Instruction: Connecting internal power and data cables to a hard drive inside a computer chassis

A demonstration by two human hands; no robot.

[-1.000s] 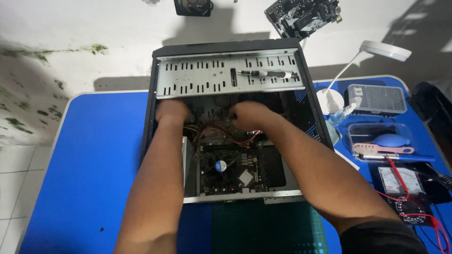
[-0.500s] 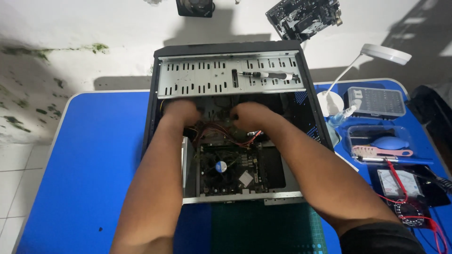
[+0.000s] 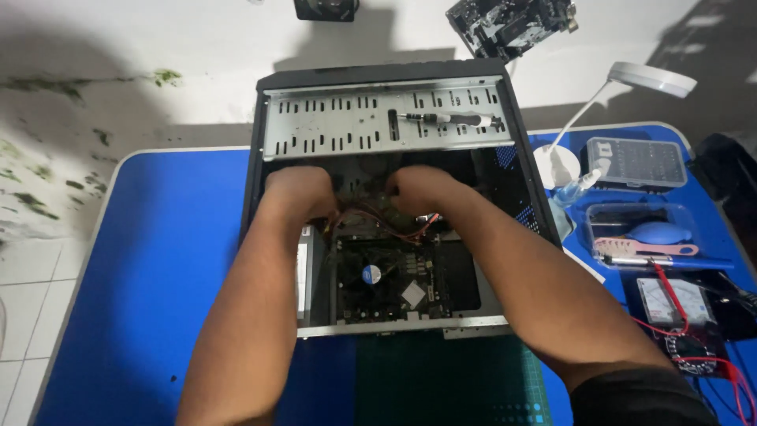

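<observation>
On the left, the blue table (image 3: 158, 276) shows bare beside the person's left forearm, which runs up into an open black computer case (image 3: 256, 158) lying on its side. The left hand (image 3: 300, 193) is sunk into the upper middle of the case, knuckles up and fingers curled down out of sight, so I cannot tell whether it grips anything. Just beside it, a little to the right, the right hand (image 3: 426, 189) is posed the same way, its fingertips hidden among red cables (image 3: 394, 225) that loop between and just below the two hands; whether it clasps them I cannot tell either. Below both hands, toward the person, lies the motherboard (image 3: 394, 280) with its round fan hub. Above the hands, on the perforated metal drive bay (image 3: 378, 122), rests a screwdriver (image 3: 445, 118), untouched. To the right of the right arm stand a white desk lamp (image 3: 631, 87), a grey bit case (image 3: 635, 162), a clear tray with a blue dust blower (image 3: 658, 233), and a multimeter (image 3: 674, 300) with red leads. The work appears to be at the wiring stage, both hands busy with cables or a part under the drive bay. Judging from this, any next move there calls for working by feel and keeping clear of the board below.
</observation>
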